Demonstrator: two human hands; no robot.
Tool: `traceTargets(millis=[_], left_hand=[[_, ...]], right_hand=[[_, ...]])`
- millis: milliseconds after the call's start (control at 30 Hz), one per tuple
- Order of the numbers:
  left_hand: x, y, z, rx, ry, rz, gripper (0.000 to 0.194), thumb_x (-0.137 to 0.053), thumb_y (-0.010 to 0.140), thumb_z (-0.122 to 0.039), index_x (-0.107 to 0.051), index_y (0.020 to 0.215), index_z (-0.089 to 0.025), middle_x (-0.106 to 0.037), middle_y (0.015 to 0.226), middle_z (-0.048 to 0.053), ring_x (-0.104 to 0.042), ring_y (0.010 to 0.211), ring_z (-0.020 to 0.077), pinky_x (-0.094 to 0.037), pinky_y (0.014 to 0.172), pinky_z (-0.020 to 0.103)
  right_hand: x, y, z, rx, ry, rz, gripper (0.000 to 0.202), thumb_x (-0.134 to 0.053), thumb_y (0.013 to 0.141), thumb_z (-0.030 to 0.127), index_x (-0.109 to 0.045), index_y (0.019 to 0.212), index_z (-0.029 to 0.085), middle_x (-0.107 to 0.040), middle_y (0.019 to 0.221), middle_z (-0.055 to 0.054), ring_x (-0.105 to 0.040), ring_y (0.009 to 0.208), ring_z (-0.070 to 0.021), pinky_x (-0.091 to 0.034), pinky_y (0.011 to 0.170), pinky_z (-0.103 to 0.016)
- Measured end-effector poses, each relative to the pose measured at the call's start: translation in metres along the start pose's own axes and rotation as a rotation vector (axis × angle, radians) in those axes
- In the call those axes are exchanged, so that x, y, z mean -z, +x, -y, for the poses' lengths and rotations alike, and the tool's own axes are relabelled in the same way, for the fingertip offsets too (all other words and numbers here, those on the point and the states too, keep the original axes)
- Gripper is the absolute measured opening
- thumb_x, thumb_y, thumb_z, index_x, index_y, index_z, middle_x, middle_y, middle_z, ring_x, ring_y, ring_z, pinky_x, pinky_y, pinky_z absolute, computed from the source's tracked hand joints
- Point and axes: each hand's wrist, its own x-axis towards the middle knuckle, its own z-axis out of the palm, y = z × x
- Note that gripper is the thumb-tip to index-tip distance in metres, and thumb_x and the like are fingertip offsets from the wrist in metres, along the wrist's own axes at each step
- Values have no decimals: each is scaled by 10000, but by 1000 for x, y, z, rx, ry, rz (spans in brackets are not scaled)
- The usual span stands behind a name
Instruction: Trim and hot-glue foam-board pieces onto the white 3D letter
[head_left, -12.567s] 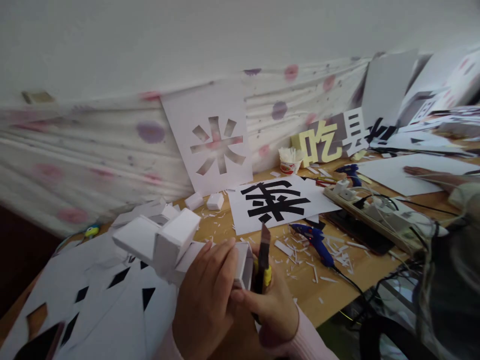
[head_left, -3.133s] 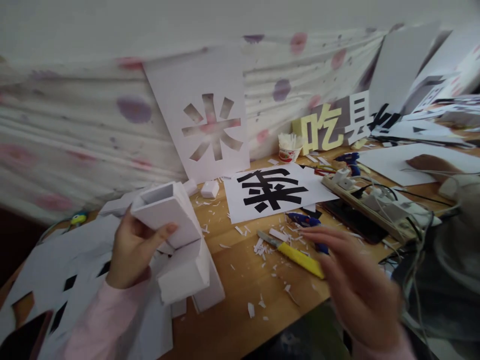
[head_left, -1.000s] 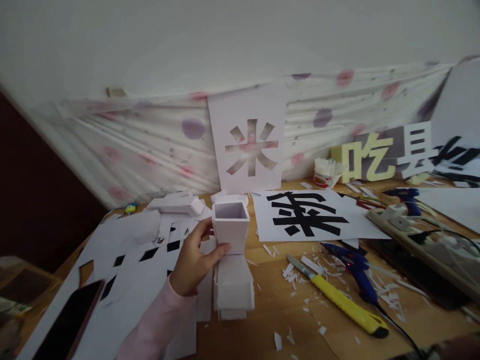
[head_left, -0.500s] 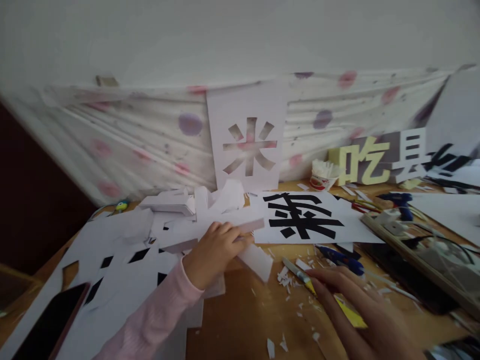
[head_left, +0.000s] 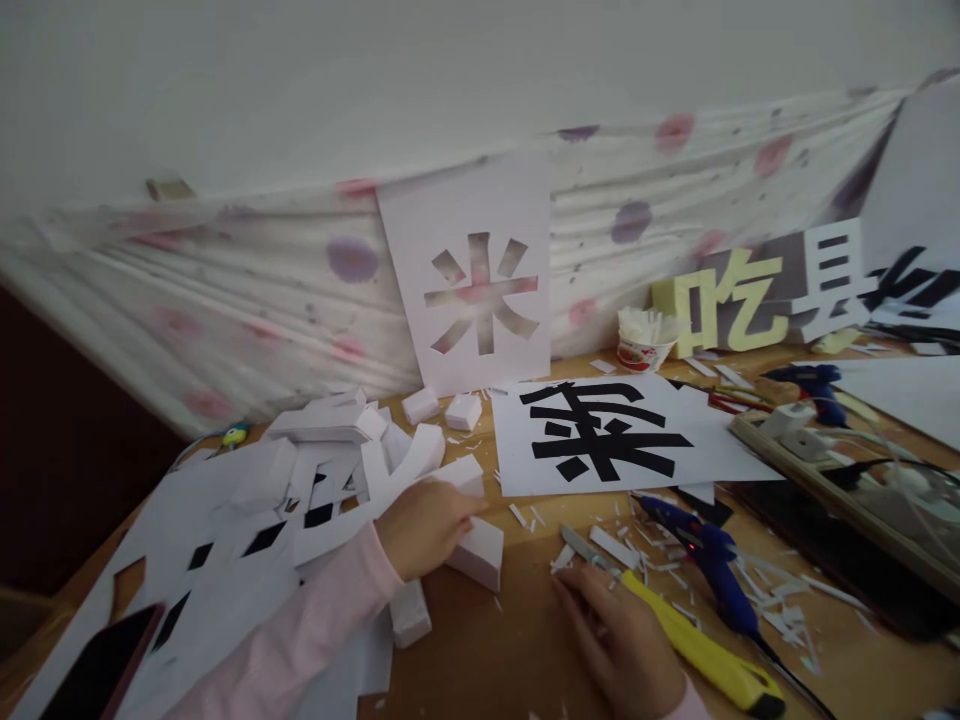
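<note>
White hollow-looking character form (head_left: 405,472): on the table, left of centre, its arms spreading around the left hand.

Patterned sheeting (head_left: 292,290) along the wall, creased. Wooden table (head_left: 480,640) below it. White board (head_left: 401,235) with a cut-out character leans upright against the sheeting. Printed sheet (head_left: 517,470), bold black character, flat right of the form. Power strip (head_left: 795,465) right of that, plugs and cables in it.

Left hand (head_left: 427,530), pink sleeve: laid over the form's middle, fingers closed on it. Right hand (head_left: 622,640): low on the table, fingers curled, opening narrow; cannot tell whether a scrap is pinched in it. Yellow utility knife (head_left: 690,635) just beside that hand, blade showing. Blue glue gun (head_left: 709,555) beyond the knife, red light showing.

Paper cup (head_left: 643,352), stuffed with white strips, behind the printed sheet. Two small white blocks (head_left: 463,411) near the board's foot. Smallest: white offcuts (head_left: 615,546) about the knife and glue gun.
</note>
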Motion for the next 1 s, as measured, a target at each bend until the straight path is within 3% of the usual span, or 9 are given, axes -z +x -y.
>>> traceTargets(millis=[133, 200, 367, 500, 667, 833, 1000], left_hand=[[8, 47, -30, -30, 60, 0, 173, -578, 912, -218, -735, 983, -232, -748, 865, 46, -677, 912, 235, -487, 907, 435], [0, 76, -44, -72, 108, 45, 131, -624, 904, -272, -711, 969, -198, -722, 875, 35, -670, 933, 223, -493, 937, 463], [-34, 133, -60, -139, 263, 136, 329, -603, 932, -389, -608, 1160, -152, -663, 1100, 74, -660, 954, 204, -559, 857, 430], [-54, 155, -61, -179, 374, 153, 353, -610, 927, -378, -588, 1204, -160, -636, 1175, 89, -643, 1017, 223, -556, 872, 442], [-63, 162, -64, -214, 449, 154, 321, -611, 929, -362, -602, 1174, -154, -642, 1158, 85, -646, 1003, 217, -560, 863, 432], [-48, 174, -62, -241, 461, 98, 297, -608, 933, -347, -612, 1156, -150, -651, 1142, 81, -651, 997, 213, -559, 871, 434], [-6, 202, -47, -73, 458, -85, 344, -608, 932, -360, -586, 1211, -160, -630, 1194, 92, -644, 1018, 222, -561, 869, 439]], right_hand=[[-15, -3, -1, 32, -15, -23, 212, -480, 968, 181, -589, 787, 205, -606, 594, 8, -606, 505, -144, -398, 507, -261], [-17, -6, -1, 38, -23, -37, 221, -478, 955, 157, -579, 764, 204, -591, 571, 11, -588, 485, -137, -365, 502, -267], [-18, -14, -4, 66, -36, -84, 211, -459, 920, 126, -565, 758, 209, -583, 539, 13, -564, 469, -132, -316, 506, -280], [-21, -15, -6, 78, -40, -119, 187, -474, 913, 125, -561, 766, 204, -578, 527, 18, -531, 446, -123, -269, 487, -295], [-20, -15, -2, 72, -29, -132, 180, -504, 870, 125, -520, 718, 219, -571, 534, 24, -510, 460, -121, -257, 496, -301], [-18, -15, 1, 44, -38, -149, 149, -542, 833, 142, -524, 707, 219, -575, 531, 28, -503, 466, -120, -231, 497, -309], [-20, -17, 0, 36, -28, -125, 143, -543, 828, 157, -520, 703, 221, -587, 545, 26, -511, 482, -126, -218, 506, -307]])
